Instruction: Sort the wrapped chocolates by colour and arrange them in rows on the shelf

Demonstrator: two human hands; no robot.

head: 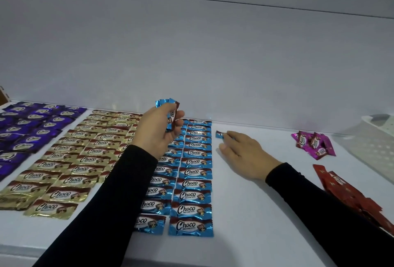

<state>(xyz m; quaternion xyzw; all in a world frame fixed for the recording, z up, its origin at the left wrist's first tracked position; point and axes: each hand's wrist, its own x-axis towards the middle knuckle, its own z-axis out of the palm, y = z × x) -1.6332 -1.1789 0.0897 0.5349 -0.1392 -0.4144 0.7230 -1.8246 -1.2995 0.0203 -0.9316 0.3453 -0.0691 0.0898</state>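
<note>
Black sleeves (119,198) fill the near foreground, both arms reaching over the white shelf surface (245,213). Raised above the rows, the left hand (157,130) curls its fingers round a small stack of blue foil-wrapped chocolates (167,104). The right hand (245,153) lies low on the shelf, fingertips pinching a single blue foil-wrapped chocolate (219,134) at the top of what looks like a fresh column, just beside the laid-out blue rows (195,172).

The held stack looks loosely fanned — one wrapper could slip and drop onto the finished rows, knocking them askew. Foil slides easily on a smooth shelf, so the left forearm, which hangs over the blue rows' left column, could drag pieces out of line.

Further left sit the gold-wrapped rows (70,160) and beyond them the purple-wrapped rows (25,130). To the right, well apart, lie an unsorted heap of magenta-wrapped chocolates (313,144), a pile of red-wrapped chocolates (349,194) and a white perforated plastic basket (371,147) — the red pile crowds the space later columns will need.
</note>
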